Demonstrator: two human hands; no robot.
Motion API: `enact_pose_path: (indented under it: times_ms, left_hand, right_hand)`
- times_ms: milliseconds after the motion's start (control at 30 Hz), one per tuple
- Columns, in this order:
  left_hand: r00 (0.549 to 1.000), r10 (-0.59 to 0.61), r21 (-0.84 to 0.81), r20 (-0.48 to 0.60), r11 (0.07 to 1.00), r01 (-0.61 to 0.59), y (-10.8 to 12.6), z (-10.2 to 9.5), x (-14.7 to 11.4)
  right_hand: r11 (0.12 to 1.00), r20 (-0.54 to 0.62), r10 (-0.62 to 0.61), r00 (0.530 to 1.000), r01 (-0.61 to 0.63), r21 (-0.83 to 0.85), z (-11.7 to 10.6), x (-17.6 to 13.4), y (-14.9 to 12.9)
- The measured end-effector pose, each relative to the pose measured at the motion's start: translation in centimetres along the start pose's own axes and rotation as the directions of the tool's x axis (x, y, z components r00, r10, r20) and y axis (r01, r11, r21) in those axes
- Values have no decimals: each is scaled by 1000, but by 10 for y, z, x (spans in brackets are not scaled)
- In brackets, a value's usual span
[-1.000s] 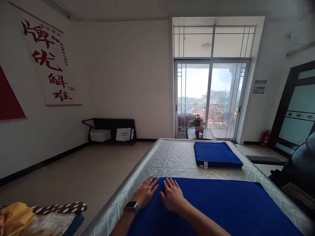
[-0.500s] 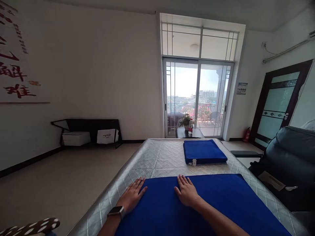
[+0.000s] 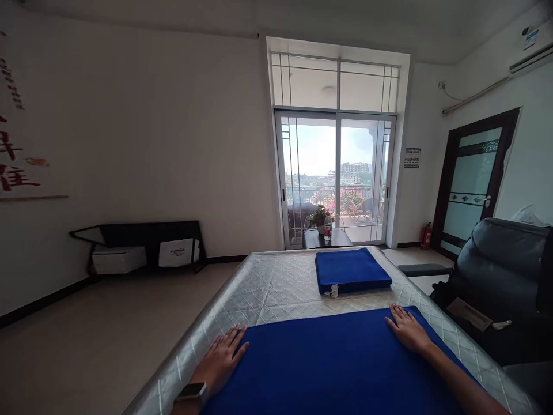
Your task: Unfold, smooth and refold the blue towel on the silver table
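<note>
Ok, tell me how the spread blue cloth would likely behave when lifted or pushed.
The blue cloth would probably droop when lifted, since it lies flat with a thin-looking far edge. That same thinness suggests it may be light for its size. Pushed, it might slide or wrinkle, as only the left hand and right hand are seen resting at it.

Nothing reads whole. Well left of the left fingers, red brush characters on a white hanging scroll are cut off. Nearer them, lettering on a white boxy package is too small. Beyond the right fingers, unreadable: a white tag on a folded blue fabric stack, a red label on a clear plastic bottle, a rectangular wall sign; high to their right, a blue-and-white sticker on a white air conditioner.
</note>
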State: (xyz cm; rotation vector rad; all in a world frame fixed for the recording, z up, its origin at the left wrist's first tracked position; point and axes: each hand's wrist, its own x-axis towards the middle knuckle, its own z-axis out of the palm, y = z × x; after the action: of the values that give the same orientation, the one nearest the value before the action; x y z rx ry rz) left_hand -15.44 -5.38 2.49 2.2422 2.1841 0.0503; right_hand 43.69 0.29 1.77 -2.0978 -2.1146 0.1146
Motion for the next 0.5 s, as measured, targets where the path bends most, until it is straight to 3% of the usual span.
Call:
enact_pose_path:
  times_ms: [167,367,500]
  left_hand:
    - [999,42,-35,-8,998,-42,2,-4,-4]
    - [996,39,-126,-82,991,-49,3,-6,-4]
    - [995,12,-136,-100,990,-26,9,-4,-2]
  right_hand:
    - [996,-21,57,998,-58,-64,-3,5,41]
    - [996,-25,76,997,-77,-48,7,11,51]
    - [977,-30,187,982,-189,-97,2,12,53]
